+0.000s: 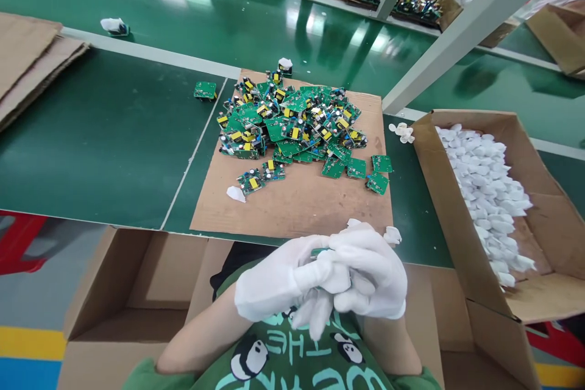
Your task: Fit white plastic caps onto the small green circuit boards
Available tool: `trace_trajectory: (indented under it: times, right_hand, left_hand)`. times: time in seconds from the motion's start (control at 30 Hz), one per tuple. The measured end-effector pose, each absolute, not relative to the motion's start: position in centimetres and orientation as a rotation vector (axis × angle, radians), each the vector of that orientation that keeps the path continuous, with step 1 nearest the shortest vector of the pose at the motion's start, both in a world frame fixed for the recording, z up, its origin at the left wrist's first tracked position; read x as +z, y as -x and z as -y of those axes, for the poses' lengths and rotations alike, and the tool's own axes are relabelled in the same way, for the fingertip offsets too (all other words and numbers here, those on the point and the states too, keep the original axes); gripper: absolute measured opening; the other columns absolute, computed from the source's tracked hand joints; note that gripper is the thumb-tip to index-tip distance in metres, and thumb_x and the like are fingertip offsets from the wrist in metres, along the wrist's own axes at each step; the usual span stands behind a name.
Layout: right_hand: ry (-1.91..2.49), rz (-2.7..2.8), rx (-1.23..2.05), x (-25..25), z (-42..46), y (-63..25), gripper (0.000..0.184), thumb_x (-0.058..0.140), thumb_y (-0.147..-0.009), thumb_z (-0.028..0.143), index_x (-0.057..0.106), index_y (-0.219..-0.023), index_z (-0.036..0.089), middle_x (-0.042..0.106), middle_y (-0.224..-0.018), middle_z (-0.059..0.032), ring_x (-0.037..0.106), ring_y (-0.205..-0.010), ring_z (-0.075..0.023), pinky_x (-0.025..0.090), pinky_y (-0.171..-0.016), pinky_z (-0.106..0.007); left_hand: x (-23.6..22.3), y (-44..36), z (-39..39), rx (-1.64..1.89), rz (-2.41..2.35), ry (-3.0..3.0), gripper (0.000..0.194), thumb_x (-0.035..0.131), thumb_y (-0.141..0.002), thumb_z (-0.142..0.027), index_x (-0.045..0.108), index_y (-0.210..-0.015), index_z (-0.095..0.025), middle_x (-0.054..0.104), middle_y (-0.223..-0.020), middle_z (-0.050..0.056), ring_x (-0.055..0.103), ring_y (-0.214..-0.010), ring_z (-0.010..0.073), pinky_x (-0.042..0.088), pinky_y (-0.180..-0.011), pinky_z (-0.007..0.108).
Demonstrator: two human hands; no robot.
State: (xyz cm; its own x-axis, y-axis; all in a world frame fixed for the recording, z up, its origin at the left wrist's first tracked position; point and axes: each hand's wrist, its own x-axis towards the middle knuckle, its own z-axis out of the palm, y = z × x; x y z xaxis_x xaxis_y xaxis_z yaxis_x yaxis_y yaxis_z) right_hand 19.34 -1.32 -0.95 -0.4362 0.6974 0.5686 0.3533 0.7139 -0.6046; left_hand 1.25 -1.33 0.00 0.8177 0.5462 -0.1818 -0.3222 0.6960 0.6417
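Left hand [287, 277], white-gloved: fingers curled in closely, with a circuit board [320, 251] pinched near thumb and forefinger. Right hand [377, 271], likewise gloved: fingers bent inward against the left; cannot tell its exact hold, hidden behind the knuckles. Position of board: between both hands, just off the near edge of the desk [114, 152], with only a green sliver in view.

Handling, as judged: light, thin and stiff, with fragile raised parts and solder points. Take hold by two opposite bare edges, using thumb and fingertips. Keep pressure off tall components. Allow for slight slip under glove fabric.

Next outward: a cardboard sheet [315, 210], flat on the desk. Toward its far edge: a heaped pile of circuit boards [297, 116], some with yellow-topped parts upward, others green side up. Near its left edge: two loose boards [251, 181], just beside a white piece [236, 194]. At its right edge: more loose boards [377, 183]. By its near right corner: white scraps [392, 235].

Beyond the sheet's right edge: a small white cluster [402, 133], then an open carton [439, 186] with many white pieces [484, 195]. Below the desk's near edge, on the left: a lower carton [155, 268]. Beyond the far edge: a glossy green surface [247, 21] and a slanted pale post [457, 36].
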Motion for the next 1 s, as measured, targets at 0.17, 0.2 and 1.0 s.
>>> trace_trajectory:
  times: [0.17, 0.2, 1.0]
  right_hand:
    - [0.733, 1.985, 0.411, -0.4, 0.8, -19.0, 0.043, 0.051, -0.099, 0.044, 0.049, -0.136, 0.021, 0.067, -0.101, -0.0090, 0.067, -0.083, -0.0215, 0.058, -0.072, -0.037]
    - [0.726, 1.998, 0.363, -0.3, 0.8, -18.9, 0.042, 0.051, -0.099, 0.044, 0.050, -0.135, 0.022, 0.067, -0.101, -0.0089, 0.067, -0.081, -0.0216, 0.058, -0.069, -0.037]
    - [0.793, 2.352, 0.232, 1.3, -0.8, -18.0, 0.046, 0.045, -0.101, 0.042, 0.042, -0.141, 0.020, 0.070, -0.111, -0.0106, 0.061, -0.114, -0.0270, 0.055, -0.091, -0.044]
  left_hand:
    - [0.6, -1.5, 1.2, 0.502, -0.397, -0.623, 0.053, 0.062, -0.081, -0.064, 0.062, -0.090, -0.012, 0.058, -0.059, 0.001, 0.048, -0.033, 0.0072, 0.031, -0.030, 0.016]
    - [0.8, -1.5, 1.1, 0.499, -0.438, -0.671, 0.050, 0.063, -0.082, -0.062, 0.062, -0.085, -0.012, 0.056, -0.057, 0.000, 0.047, -0.033, 0.0067, 0.030, -0.031, 0.016]
    - [0.3, -0.7, -0.1, 0.595, -0.589, -0.729, 0.049, 0.061, -0.085, -0.059, 0.068, -0.085, -0.011, 0.056, -0.054, -0.001, 0.042, -0.032, 0.0043, 0.026, -0.030, 0.015]
